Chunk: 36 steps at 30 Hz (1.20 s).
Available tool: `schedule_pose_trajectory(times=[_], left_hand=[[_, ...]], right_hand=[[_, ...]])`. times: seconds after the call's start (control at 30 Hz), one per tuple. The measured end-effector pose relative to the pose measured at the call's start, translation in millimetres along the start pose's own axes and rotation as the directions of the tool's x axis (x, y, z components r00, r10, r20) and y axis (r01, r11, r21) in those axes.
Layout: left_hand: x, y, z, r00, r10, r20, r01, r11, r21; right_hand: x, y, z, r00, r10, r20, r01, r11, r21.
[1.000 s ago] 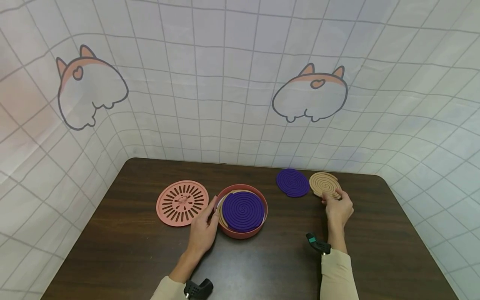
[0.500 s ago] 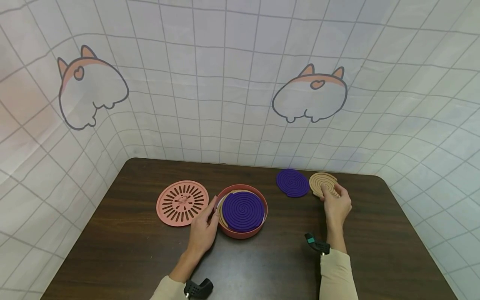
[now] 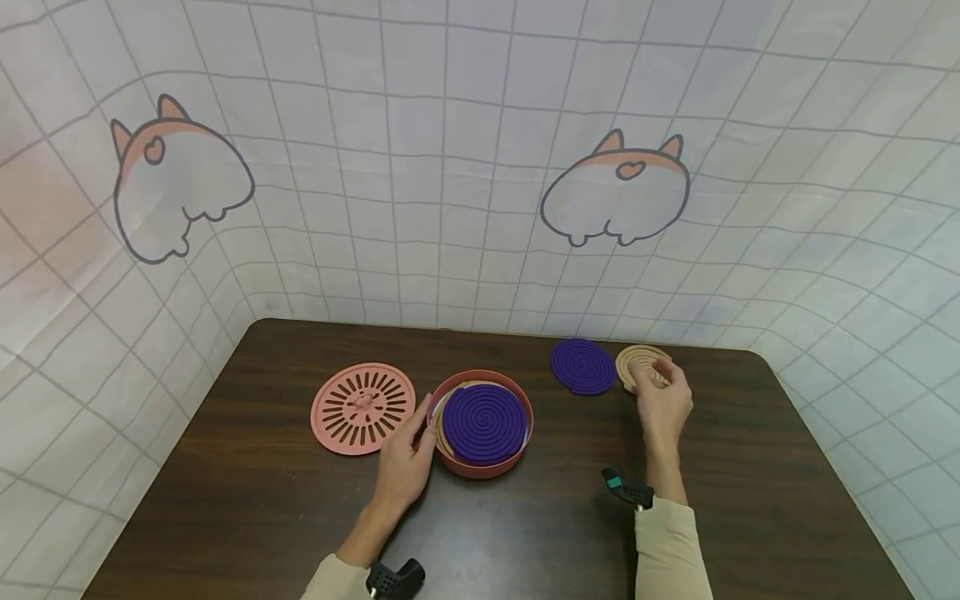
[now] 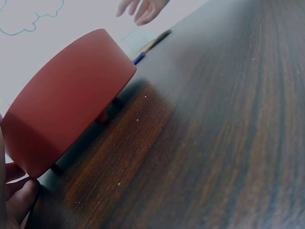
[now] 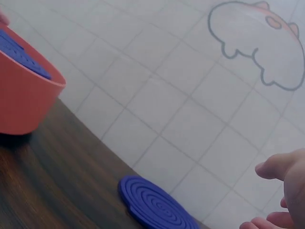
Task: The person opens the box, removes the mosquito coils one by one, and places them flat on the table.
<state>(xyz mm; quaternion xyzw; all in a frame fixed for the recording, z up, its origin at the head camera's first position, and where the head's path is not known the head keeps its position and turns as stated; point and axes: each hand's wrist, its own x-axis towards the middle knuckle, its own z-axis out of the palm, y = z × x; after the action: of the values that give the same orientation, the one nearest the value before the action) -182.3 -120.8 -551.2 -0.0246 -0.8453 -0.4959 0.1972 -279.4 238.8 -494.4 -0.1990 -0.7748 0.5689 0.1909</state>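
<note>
A round red box [image 3: 481, 472] stands mid-table, filled with mosquito coils; a purple mosquito coil [image 3: 485, 423] lies on top and tan edges show beneath it. My left hand [image 3: 405, 468] holds the box's left side, and in the left wrist view its fingers lie at the lower edge of the box wall [image 4: 76, 90]. My right hand [image 3: 664, 410] hovers over a tan mosquito coil [image 3: 640, 355] at the back right. Thumb and fingers are spread there; in the right wrist view nothing sits between them. Left of the tan coil lies a loose purple mosquito coil [image 3: 582, 367].
A pink slotted lid [image 3: 363, 408] lies left of the box, near my left hand. Behind the dark wooden table [image 3: 525, 533] hangs a white grid-patterned curtain [image 3: 420, 208], right along the back edge.
My right hand has shifted left and lifted off the tan mosquito coil's right edge, its fingers spread wider. The left hand and box stay put.
</note>
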Motion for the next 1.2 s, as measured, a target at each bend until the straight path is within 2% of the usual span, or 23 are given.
schedule_pose_trajectory(times=[0.2,0.4,0.47,0.8,1.2], left_hand=[[-0.5,0.2,-0.3,1.000,0.000,-0.001,0.000,1.000,0.009],[-1.4,0.5,-0.3,1.000,0.003,0.001,-0.003,1.000,0.011],[-1.3,0.6,-0.3,1.000,0.004,-0.002,-0.004,1.000,0.011],[-0.5,0.8,0.3,1.000,-0.010,-0.008,0.010,0.999,0.036],[0.3,-1.3,0.3,1.000,-0.029,0.008,0.029,0.999,0.024]], right_hand=[[-5.5,-8.9,7.5,0.998,-0.063,0.019,0.064,0.998,-0.017],[-11.4,-20.3,14.7,0.987,-0.148,0.056,0.143,0.986,0.088],[-13.3,-23.7,16.9,0.984,-0.160,0.074,0.152,0.984,0.096],[-24.8,-33.2,25.0,0.975,-0.153,0.159,0.161,0.986,-0.038],[-35.8,-37.6,36.0,0.952,-0.209,0.223,0.221,0.975,-0.033]])
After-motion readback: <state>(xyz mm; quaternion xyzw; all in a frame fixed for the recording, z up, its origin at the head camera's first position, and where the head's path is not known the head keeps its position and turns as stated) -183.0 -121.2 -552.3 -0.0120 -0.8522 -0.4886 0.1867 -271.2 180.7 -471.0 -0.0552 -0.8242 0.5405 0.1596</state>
